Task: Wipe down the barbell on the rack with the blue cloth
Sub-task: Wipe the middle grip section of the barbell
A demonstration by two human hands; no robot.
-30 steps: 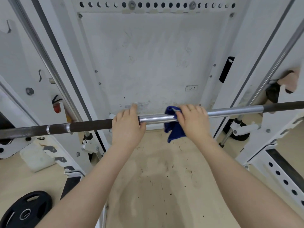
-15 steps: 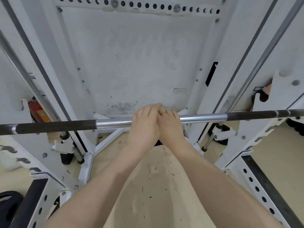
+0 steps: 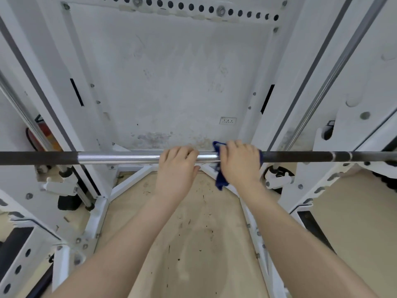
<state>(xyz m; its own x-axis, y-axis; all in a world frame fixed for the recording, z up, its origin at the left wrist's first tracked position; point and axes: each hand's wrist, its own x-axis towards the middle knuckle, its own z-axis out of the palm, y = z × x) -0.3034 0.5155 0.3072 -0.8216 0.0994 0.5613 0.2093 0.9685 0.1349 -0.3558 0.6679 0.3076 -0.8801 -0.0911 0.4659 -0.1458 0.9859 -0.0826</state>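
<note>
Blue cloth (image 3: 219, 179), gripped around the barbell (image 3: 120, 158) by the right hand (image 3: 239, 163), sat at three o'clock of the left hand (image 3: 177, 166), which clasped bare chrome; judging by that, both dark ends remained unwiped.

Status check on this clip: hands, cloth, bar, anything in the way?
Left hand grips bare barbell. Right hand holds blue cloth wrapped round the bar at the chrome's right end. Nothing in the way along the bar.
</note>
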